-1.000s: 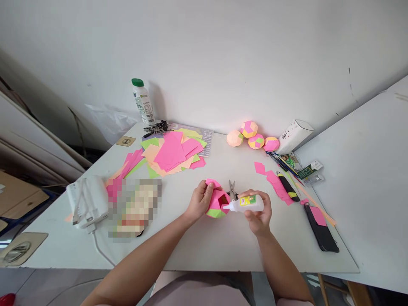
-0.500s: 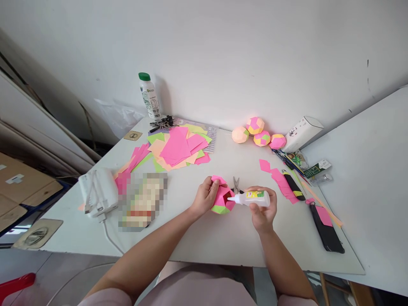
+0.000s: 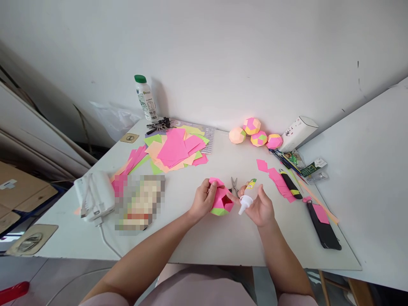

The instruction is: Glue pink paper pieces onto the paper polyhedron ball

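My left hand [image 3: 204,197] grips a pink and green faceted paper ball [image 3: 219,199] by its upper left side, thumb on top. A dark gap opens in the ball's right side. In my right hand [image 3: 263,208] is a white glue bottle [image 3: 247,197], its nozzle pointing down and a little left, apart from the ball. One finger of that hand reaches toward the ball's gap; whether it touches the paper I cannot tell. Behind the hands lies a pair of scissors [image 3: 234,185], partly hidden.
Finished paper balls [image 3: 251,126] sit against the wall. Loose coloured paper sheets [image 3: 175,148] cover the back left, near a green-capped bottle [image 3: 145,100]. Pink paper pieces [image 3: 280,185], a utility knife [image 3: 290,185] and a black pouch [image 3: 323,225] lie right. A white charger [image 3: 95,195] stands left.
The glue bottle has swung from lying level, its tip at the ball's gap, to nozzle-down and away from it. My right hand has turned and a finger now extends toward the ball.
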Demonstrator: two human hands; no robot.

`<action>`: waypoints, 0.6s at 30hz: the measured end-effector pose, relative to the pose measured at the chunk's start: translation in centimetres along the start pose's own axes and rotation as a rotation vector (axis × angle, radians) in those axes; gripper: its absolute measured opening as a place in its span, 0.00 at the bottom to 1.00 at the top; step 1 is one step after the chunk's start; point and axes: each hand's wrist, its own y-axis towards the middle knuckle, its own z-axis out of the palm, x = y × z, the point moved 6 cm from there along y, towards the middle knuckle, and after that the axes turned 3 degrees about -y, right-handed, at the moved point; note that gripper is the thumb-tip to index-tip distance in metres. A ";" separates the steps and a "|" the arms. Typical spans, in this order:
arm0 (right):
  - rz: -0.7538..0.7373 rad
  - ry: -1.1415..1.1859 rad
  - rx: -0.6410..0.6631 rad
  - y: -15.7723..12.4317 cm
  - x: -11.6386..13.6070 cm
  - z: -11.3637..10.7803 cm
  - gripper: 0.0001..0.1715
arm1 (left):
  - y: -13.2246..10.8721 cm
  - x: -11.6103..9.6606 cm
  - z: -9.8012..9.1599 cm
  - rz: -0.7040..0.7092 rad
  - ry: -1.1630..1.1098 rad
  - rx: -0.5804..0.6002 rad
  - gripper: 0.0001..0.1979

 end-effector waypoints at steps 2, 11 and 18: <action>0.078 0.034 0.030 -0.5 0.1 0.4 0.17 | -0.3 -0.2 0.1 0.039 0.052 -0.009 0.20; 0.174 0.125 0.009 -1.4 -0.3 1.5 0.14 | -1.5 -0.2 0.5 0.255 0.280 -0.069 0.16; 0.125 0.187 -0.040 -0.9 -1.4 1.4 0.14 | -1.8 -0.2 0.7 0.299 0.330 -0.074 0.15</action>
